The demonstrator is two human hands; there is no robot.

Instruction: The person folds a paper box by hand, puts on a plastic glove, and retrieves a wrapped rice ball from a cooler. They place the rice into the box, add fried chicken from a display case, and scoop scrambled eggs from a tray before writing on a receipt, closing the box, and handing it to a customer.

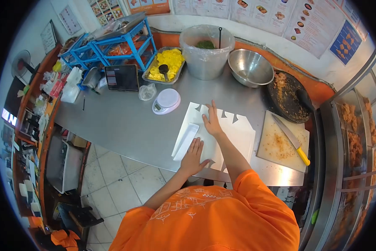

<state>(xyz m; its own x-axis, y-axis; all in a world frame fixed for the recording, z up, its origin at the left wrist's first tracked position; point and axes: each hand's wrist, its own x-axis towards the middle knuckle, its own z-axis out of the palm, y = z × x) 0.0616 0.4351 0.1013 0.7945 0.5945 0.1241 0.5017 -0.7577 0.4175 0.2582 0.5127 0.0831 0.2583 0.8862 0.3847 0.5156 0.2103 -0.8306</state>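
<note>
A white die-cut cardboard box blank [238, 138] lies unfolded on the steel counter, with notches along its far edge and a long flap [187, 141] raised along its left side. My left hand [192, 158] rests flat near the blank's front edge, fingers stretched beside the raised flap. Farther up the sheet, my right hand [213, 121] presses on the blank with its fingers apart, the tips near the notched edge. Neither hand is wrapped round anything.
Left of the blank sits a white kitchen scale [168, 100]. To its right, a knife [290, 138] lies on a stained cutting board [263, 148]. Behind stand a steel bowl [250, 69], a large lined bucket [206, 62], a tray of yellow food [175, 79] and a dark stone mortar [280, 104].
</note>
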